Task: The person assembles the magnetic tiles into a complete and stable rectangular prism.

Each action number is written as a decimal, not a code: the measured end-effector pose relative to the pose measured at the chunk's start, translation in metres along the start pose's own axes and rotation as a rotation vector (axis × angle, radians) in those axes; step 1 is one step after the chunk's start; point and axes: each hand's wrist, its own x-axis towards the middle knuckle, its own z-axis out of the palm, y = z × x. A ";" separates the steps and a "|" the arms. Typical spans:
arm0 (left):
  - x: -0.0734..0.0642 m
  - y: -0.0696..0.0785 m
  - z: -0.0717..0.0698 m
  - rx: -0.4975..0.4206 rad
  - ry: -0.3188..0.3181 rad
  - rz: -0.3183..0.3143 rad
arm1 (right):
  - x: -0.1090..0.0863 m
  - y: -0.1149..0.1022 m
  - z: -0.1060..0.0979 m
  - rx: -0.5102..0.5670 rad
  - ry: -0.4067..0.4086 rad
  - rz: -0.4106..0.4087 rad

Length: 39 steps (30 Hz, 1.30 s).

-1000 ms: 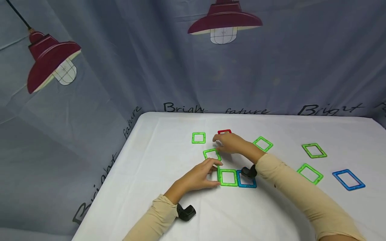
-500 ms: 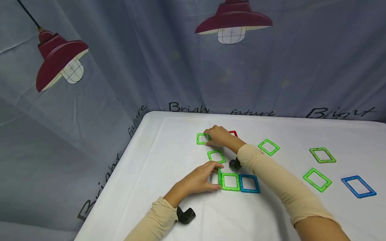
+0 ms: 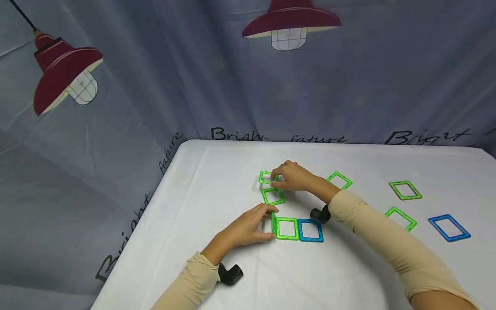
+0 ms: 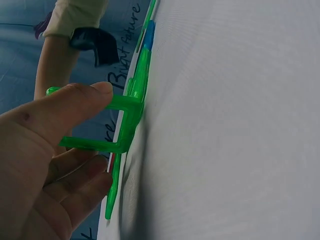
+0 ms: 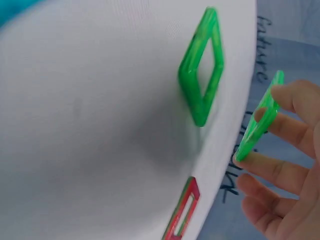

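My left hand (image 3: pixel 248 226) pinches a green square magnetic tile (image 4: pixel 90 144) between thumb and fingers. That tile stands upright along the left edge of a flat green tile frame (image 3: pixel 287 237). A blue square tile (image 3: pixel 311 240) lies flat against the green one's right side. Farther back, my right hand (image 3: pixel 294 176) pinches another green tile (image 5: pixel 260 129) by thumb and fingertips, raised off the table. Just in front of it, a loose green tile (image 3: pixel 276 203) lies between the two hands.
A red tile (image 5: pixel 195 192) lies behind my right hand, mostly hidden in the head view. Green tiles (image 3: pixel 339 174) (image 3: pixel 405 198) (image 3: pixel 413 226) and a blue tile (image 3: pixel 449 238) are spread on the right of the white table (image 3: pixel 348 275). A grey curtain (image 3: pixel 186 86) hangs behind.
My right hand reached left to the back green tile, took hold of it and lifted it, bringing it rightward toward the loose green tile. The left hand keeps its grip on the upright tile.
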 end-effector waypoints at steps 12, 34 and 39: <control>-0.001 -0.006 0.008 -0.022 0.054 0.054 | -0.065 -0.001 -0.010 0.027 0.080 -0.053; 0.002 -0.012 0.014 0.024 0.111 0.128 | -0.094 -0.019 0.011 -0.006 0.139 -0.081; 0.001 -0.012 0.014 0.022 0.121 0.131 | -0.093 -0.021 0.011 0.018 0.109 -0.063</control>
